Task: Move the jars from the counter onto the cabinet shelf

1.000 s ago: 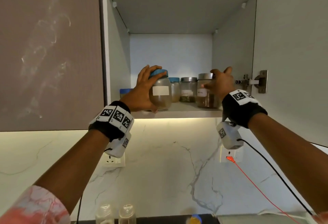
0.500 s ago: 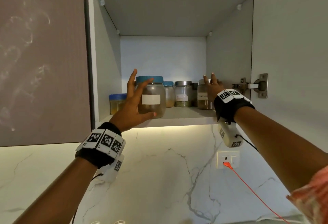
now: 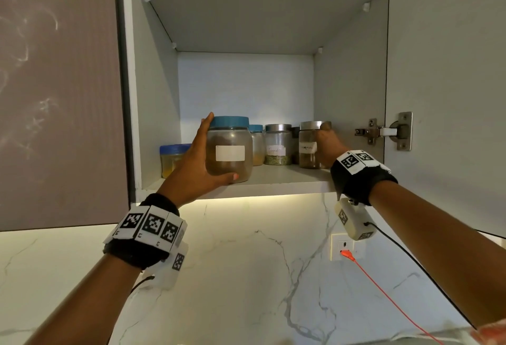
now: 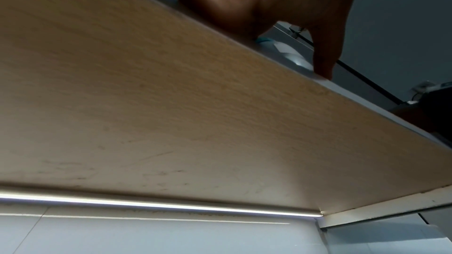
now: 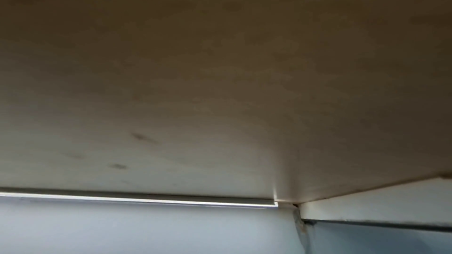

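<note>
Six jars stand on the lower cabinet shelf (image 3: 279,180), all upright. Nearest the shelf's front edge is the big blue-lidded jar (image 3: 230,150), with a blank white label and brown contents filling most of it. The left hand (image 3: 195,172) holds it from the left: fingers (image 3: 205,130) reach up along its side to the lid, and the thumb curls under its base at the front edge. In the left wrist view the hand (image 4: 266,1) shows above the shelf's edge with one finger down on it.

Toward the shelf's left end, further back, sits a short jar (image 3: 172,160) with a darker blue lid and yellowish contents. Behind the big jar's right side is a small blue-lidded jar (image 3: 257,146) of pale yellow material. Next along is a steel-lidded jar (image 3: 278,145), its label reading "Fennel", with a green layer low inside. A dark jar between it and the last one is mostly hidden, so its contents cannot be told.

Near the shelf's right end stands another steel-lidded jar (image 3: 309,145) with a handwritten label and brown contents. The right hand (image 3: 327,149) wraps its right side, fingers curled around behind it.

So: three blue lids, two steel lids, one unclear.

The right wrist view shows only the shelf's underside and a light strip (image 5: 146,199).
</note>
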A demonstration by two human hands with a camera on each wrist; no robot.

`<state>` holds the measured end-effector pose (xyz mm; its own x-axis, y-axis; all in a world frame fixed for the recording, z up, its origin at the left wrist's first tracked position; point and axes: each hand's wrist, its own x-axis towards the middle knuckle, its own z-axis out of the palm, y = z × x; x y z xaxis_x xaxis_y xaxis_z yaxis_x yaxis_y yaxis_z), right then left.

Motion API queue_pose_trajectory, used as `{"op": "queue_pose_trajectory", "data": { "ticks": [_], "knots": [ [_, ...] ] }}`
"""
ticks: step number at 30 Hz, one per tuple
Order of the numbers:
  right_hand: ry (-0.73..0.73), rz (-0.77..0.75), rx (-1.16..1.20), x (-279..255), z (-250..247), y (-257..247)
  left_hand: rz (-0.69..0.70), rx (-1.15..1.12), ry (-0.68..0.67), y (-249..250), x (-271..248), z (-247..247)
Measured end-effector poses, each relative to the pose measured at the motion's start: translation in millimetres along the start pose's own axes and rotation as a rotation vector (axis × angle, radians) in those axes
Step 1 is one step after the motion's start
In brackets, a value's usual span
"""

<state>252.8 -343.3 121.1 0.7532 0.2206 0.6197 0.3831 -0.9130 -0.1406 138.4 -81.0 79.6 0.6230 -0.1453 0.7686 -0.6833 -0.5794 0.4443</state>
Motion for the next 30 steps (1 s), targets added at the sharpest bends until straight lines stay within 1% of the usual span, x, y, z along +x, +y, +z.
{"op": "queue_pose_trajectory", "data": {
  "ticks": [4, 6, 9, 11, 12, 14, 16, 18, 20, 21, 23, 25, 28, 30],
  "knots": [
    [-0.064, 0.074, 0.019, -4.6, -9.0, -6.1, 0.001, -0.01, -0.006, 3.4, -0.6, -0.2],
    [-0.11, 0.131, -0.018, -4.4, -21.6, -10.1, -0.001, -0.003, -0.007, 4.5, -0.7, 0.0],
    [-0.152, 0.138, -0.062, -5.2, -43.9, -19.0, -0.011, 0.0, -0.001, 7.1, -2.3, 1.3],
    [-0.106, 0.093, -0.031, -4.2, -55.8, -26.3, -0.024, -0.01, 0.012, 9.8, -3.1, 2.5],
    [-0.07, 0.058, 0.021, -5.4, -61.4, -31.5, -0.042, -0.023, 0.02, 11.2, -3.2, 2.5],
    [-0.008, -0.065, 0.189, -11.4, -69.0, -48.8, -0.096, -0.061, 0.019, 12.3, -3.0, 1.7],
    [-0.013, -0.192, 0.414, -21.5, -72.1, -72.8, -0.151, -0.09, -0.02, 12.7, -3.1, 0.7],
    [-0.029, -0.31, 0.516, -30.5, -71.0, -98.2, -0.198, -0.109, -0.054, 13.5, -4.4, -1.0],
    [-0.042, -0.434, 0.455, -32.6, -65.9, -119.0, -0.201, -0.134, -0.075, 12.3, -5.1, -2.9],
    [-0.058, -0.481, 0.375, -30.8, -63.0, -126.9, -0.195, -0.145, -0.09, 11.6, -4.9, -3.5],
    [-0.087, -0.527, 0.185, -23.9, -59.7, -137.9, -0.201, -0.155, -0.123, 11.1, -4.6, -5.2],
    [-0.101, -0.494, 0.076, -15.7, -61.6, -140.2, -0.209, -0.122, -0.128, 11.2, -4.0, -4.4],
    [-0.138, -0.427, -0.03, -3.3, -63.0, -130.1, -0.186, 0.072, -0.112, 7.4, -3.6, 0.0],
    [-0.147, -0.396, -0.122, 4.5, -58.3, -119.0, -0.185, 0.139, -0.108, 4.0, -3.1, 2.1]
  ]
}}
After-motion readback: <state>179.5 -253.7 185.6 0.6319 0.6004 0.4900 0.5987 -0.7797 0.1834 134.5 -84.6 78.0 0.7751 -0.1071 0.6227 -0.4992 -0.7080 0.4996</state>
